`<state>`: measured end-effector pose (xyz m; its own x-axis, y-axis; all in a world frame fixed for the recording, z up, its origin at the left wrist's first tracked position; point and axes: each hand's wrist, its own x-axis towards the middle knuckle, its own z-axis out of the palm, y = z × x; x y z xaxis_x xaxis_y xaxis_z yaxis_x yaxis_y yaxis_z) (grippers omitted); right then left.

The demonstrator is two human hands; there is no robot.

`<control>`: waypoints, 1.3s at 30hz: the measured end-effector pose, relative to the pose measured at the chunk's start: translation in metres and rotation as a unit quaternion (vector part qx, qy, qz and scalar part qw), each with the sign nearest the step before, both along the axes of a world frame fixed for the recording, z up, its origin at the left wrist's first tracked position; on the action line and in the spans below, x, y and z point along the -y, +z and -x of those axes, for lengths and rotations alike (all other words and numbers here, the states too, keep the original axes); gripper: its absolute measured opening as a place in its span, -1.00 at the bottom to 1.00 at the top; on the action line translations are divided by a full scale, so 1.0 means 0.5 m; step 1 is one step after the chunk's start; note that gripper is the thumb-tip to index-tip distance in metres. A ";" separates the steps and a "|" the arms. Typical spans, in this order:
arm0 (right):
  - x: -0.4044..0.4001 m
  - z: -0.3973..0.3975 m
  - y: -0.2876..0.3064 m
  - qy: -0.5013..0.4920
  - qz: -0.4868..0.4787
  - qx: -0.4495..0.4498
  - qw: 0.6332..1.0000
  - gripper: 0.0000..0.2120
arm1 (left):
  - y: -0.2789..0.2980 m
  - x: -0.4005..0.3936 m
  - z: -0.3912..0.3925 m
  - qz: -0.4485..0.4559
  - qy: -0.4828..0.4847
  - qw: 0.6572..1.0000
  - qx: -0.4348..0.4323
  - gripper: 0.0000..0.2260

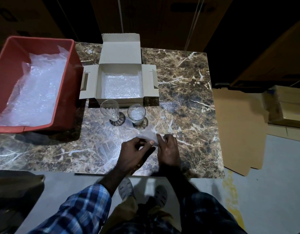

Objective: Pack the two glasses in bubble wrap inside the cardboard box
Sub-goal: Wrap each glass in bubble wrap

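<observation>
Near the marble table's (188,73) front edge, our left hand (134,154) and right hand (168,149) pinch a crinkled clear wrap (148,135). Two glasses (110,109) stand before the lined cardboard box (120,53)

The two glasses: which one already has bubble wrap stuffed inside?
The right glass, nearer the hands, holds crumpled wrap; the left glass is empty.
</observation>
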<state>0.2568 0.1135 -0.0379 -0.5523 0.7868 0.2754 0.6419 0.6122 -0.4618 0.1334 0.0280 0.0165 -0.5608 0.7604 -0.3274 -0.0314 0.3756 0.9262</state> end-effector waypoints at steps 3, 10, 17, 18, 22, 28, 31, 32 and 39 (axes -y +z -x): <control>-0.004 -0.003 0.000 0.020 -0.029 -0.005 0.999 -0.60 | 0.002 -0.009 -0.003 0.029 0.017 0.998 -0.045 -0.81; -0.003 -0.006 -0.008 -0.022 0.019 -0.028 0.999 -0.63 | -0.007 -0.018 0.003 0.032 0.088 0.996 0.008 -0.82; -0.020 -0.011 -0.005 -0.047 0.054 -0.010 0.997 -0.58 | -0.032 -0.016 0.018 0.037 0.085 0.989 -0.119 -0.97; -0.020 -0.015 -0.008 -0.046 0.041 0.018 0.998 -0.58 | -0.036 -0.014 0.019 0.035 0.087 0.985 -0.144 -0.96; -0.015 -0.027 -0.015 -0.031 -0.017 0.115 0.993 -0.64 | -0.042 -0.003 0.019 0.057 0.078 0.966 -0.242 -0.88; -0.009 -0.031 0.012 -0.004 -0.073 0.186 0.980 -0.53 | -0.043 0.000 0.017 0.062 0.057 0.952 -0.295 -0.91; -0.001 -0.028 0.022 -0.009 -0.071 0.200 0.977 -0.52 | -0.045 -0.001 0.024 0.070 0.052 0.953 -0.290 -0.93; 0.002 -0.025 0.024 -0.013 -0.068 0.200 0.977 -0.53 | -0.047 0.000 0.026 0.071 0.046 0.953 -0.291 -0.93; 0.009 -0.020 -0.025 0.090 -0.117 0.112 0.983 -0.63 | -0.047 0.009 0.031 0.045 0.030 0.954 -0.296 -0.87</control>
<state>0.2668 0.1091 -0.0504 -0.7442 0.6004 0.2928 0.5826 0.7978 -0.1551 0.1179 0.0235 -0.0068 -0.7095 0.7047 -0.0025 0.4630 0.4689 0.7522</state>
